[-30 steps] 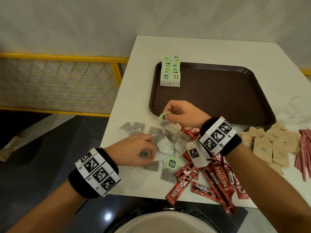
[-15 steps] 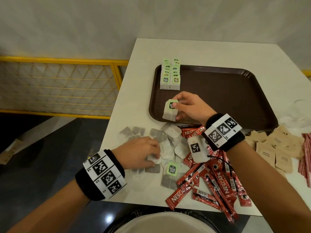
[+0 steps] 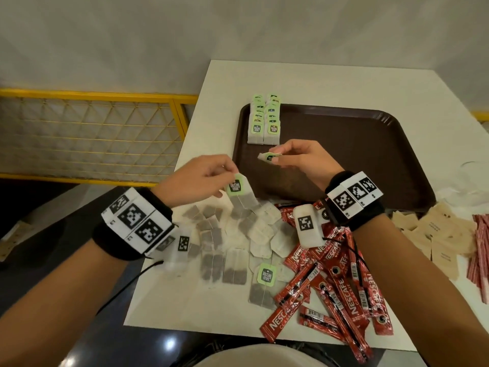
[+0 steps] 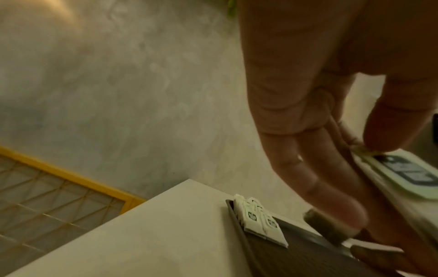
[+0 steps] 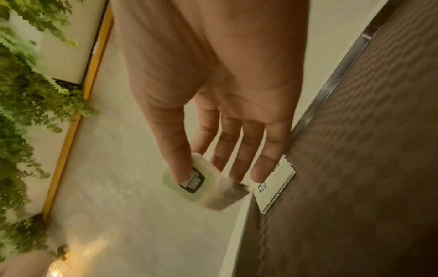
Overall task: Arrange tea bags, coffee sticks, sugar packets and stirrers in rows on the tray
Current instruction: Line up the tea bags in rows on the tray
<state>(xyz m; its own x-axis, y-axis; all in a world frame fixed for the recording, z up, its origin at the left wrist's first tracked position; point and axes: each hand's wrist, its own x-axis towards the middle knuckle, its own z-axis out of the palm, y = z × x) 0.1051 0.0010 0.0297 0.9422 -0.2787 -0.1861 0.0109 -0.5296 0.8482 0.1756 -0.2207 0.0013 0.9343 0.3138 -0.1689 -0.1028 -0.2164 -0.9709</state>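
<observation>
Our right hand (image 3: 301, 161) is pinching one tea bag (image 3: 269, 156) over the tray (image 3: 370, 154), our left hand (image 3: 195, 178) is pinching another (image 3: 239, 193); only two short tea rows (image 3: 264, 120) are standing, coffee sticks (image 3: 336, 282) and sugar packets (image 3: 436, 234) are waiting on the worktop (image 3: 317, 80)

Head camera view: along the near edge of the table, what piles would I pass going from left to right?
Loose tea bags → red coffee sticks → brown sugar packets → red-striped stirrers.
</observation>
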